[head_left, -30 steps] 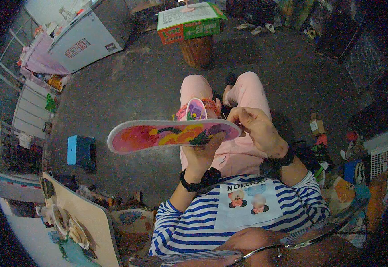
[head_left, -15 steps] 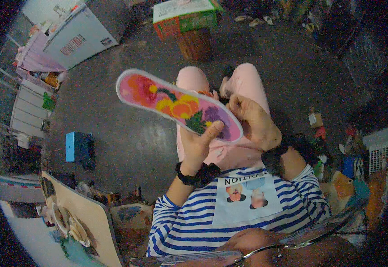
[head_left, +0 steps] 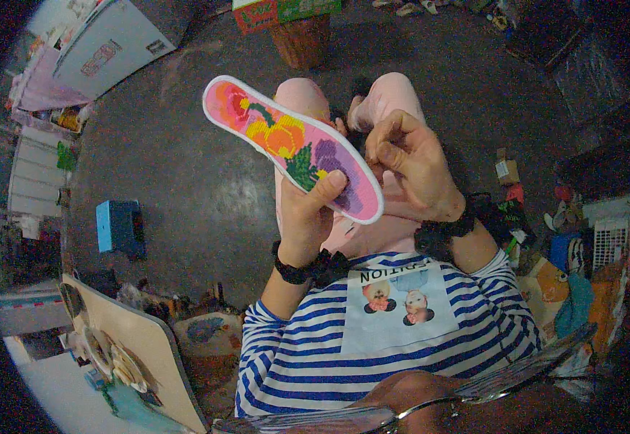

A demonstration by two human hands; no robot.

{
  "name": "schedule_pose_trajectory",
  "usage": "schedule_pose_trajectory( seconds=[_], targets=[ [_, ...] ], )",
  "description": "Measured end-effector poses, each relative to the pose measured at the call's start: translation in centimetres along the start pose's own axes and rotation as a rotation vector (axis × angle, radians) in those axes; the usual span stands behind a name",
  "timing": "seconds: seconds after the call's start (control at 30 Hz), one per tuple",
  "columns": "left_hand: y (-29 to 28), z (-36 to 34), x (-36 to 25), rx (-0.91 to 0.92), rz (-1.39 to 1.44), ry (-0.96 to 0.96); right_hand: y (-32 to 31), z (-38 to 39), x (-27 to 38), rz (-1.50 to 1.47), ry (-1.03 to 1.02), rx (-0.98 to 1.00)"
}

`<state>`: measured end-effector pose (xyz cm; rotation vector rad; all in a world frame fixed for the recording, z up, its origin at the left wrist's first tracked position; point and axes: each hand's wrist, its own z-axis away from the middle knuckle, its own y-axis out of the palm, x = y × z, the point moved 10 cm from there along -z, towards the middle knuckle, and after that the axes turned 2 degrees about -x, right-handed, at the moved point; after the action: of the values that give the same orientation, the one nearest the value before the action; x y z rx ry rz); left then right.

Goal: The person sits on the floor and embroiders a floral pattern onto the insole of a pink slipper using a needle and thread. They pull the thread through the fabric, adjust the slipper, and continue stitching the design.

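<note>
The flowered insole [head_left: 284, 141] is held up above the pink trousers [head_left: 393, 94], patterned face turned toward the person's eyes, apparently so the design can be seen. The left hand [head_left: 306, 224] pinches its nearer end, thumb pressed on the purple part and the other fingers hidden behind, likely to steady it. The right hand [head_left: 420, 166] is just beside that end's right edge, thumb and forefinger drawn close; whether they pinch anything cannot be told. Farther left, a blue stool [head_left: 116, 226] stands on the floor [head_left: 185, 195]
</note>
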<state>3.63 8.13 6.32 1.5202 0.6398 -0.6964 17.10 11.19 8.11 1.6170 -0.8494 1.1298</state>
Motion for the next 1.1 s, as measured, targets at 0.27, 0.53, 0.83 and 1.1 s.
schedule_pose_trajectory(
  seconds=[0.27,0.53,0.83,1.1],
  targets=[
    [-2.6,0.2,1.4,-0.038,0.014,-0.196,1.1,0.3,0.6,0.128,-0.102,0.031],
    [-3.5,-0.1,2.8,0.032,0.358,-0.318,2.0,0.0,0.2,-0.054,-0.058,0.066],
    [-3.4,-0.3,1.8,-0.01,0.213,-0.268,3.0,0.5,2.0,0.351,-0.276,0.017],
    [-3.9,-0.1,2.4,-0.042,0.31,-0.353,5.7,2.3,4.6,0.851,-0.781,0.057]
  ],
)
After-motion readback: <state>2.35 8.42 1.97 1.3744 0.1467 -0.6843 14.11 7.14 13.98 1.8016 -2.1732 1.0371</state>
